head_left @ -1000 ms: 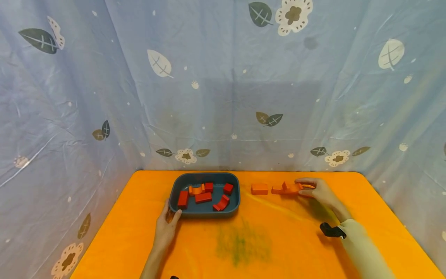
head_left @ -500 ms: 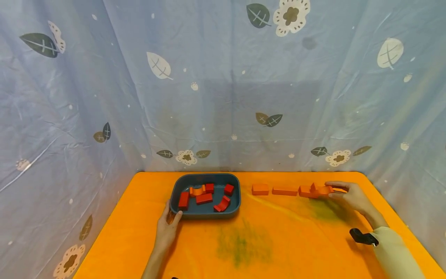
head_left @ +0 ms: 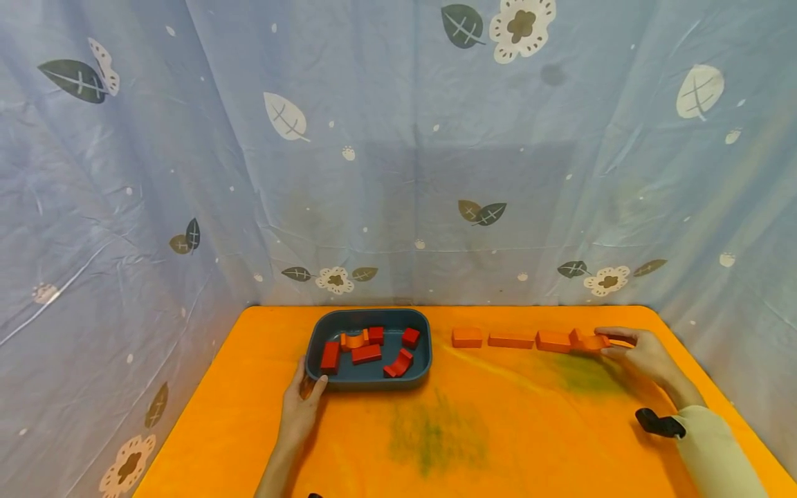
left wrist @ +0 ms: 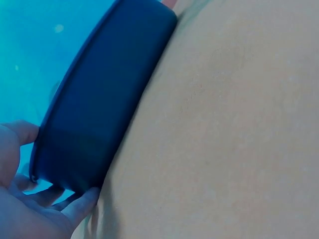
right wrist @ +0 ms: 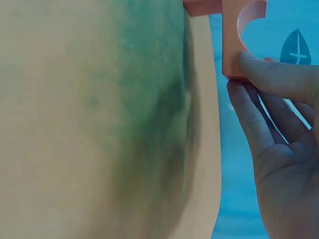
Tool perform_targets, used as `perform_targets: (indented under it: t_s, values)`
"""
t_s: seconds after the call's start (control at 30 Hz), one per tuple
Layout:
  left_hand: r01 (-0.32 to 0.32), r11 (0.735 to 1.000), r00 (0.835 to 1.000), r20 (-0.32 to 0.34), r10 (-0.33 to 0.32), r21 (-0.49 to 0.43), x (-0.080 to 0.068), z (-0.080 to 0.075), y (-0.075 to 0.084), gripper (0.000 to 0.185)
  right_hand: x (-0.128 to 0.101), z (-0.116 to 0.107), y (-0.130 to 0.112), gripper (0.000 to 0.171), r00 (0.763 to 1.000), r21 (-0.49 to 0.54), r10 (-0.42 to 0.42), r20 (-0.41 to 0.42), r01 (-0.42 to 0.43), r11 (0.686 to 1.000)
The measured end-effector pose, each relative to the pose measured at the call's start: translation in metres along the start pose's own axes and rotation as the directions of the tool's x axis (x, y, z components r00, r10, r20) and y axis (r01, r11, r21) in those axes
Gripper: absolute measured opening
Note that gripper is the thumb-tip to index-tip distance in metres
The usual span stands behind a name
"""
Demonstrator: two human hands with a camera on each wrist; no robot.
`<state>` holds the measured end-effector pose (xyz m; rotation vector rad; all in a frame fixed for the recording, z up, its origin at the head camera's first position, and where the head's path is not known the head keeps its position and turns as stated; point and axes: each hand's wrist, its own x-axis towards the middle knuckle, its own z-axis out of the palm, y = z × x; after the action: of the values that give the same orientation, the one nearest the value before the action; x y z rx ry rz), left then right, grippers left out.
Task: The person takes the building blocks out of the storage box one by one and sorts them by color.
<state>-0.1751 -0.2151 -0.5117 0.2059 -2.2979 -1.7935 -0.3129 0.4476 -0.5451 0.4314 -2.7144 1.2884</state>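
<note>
The orange arch block (head_left: 593,341) lies at the right end of a row of orange blocks, right of centre in the head view, pinched between thumb and fingers of the right hand (head_left: 641,353); in the right wrist view the arch block (right wrist: 241,37) sits at the top edge. Leftward along the row lie three flat orange blocks (head_left: 510,339). Further left, the left hand (head_left: 299,408) grips the near corner of the dark tray (head_left: 317,332), which holds red blocks (head_left: 364,353), all on the orange table (head_left: 436,429).
</note>
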Motion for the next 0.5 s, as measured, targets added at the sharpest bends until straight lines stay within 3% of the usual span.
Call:
perform_targets:
  t_s: [0.07,0.13,0.23,0.33,0.47,0.5]
  values:
    - [-0.001,1.0,1.0,0.001,0.001,0.002,0.0,0.0,-0.001,0.072,-0.013,-0.006,-0.074,0.034,0.999,-0.033,0.03,0.011,-0.029,0.999]
    - [0.0,1.0,1.0,0.002,0.0,0.001,0.0,0.0,-0.001,0.072,-0.018,-0.006,-0.094,0.034,0.999,-0.061,0.045,0.016,-0.044,0.997]
    - [-0.002,1.0,1.0,0.005,0.002,-0.001,0.0,0.0,-0.001,0.072,-0.018,-0.002,-0.089,0.041,0.998,-0.081,0.039,0.047,-0.035,0.996]
    - [0.002,1.0,1.0,0.008,-0.002,-0.001,0.0,0.0,0.0,0.072,-0.015,0.0,-0.064,0.042,0.997,-0.075,-0.004,0.082,0.01,0.997]
    - [0.003,1.0,1.0,0.003,-0.003,0.001,0.001,0.001,0.0,0.072,-0.019,-0.002,-0.085,0.032,0.995,-0.078,-0.079,0.066,0.084,0.993]
    - [0.006,1.0,1.0,0.0,-0.006,0.005,0.001,0.001,0.0,0.072,-0.02,-0.002,-0.088,0.033,0.99,-0.019,-0.117,0.077,0.118,0.993]
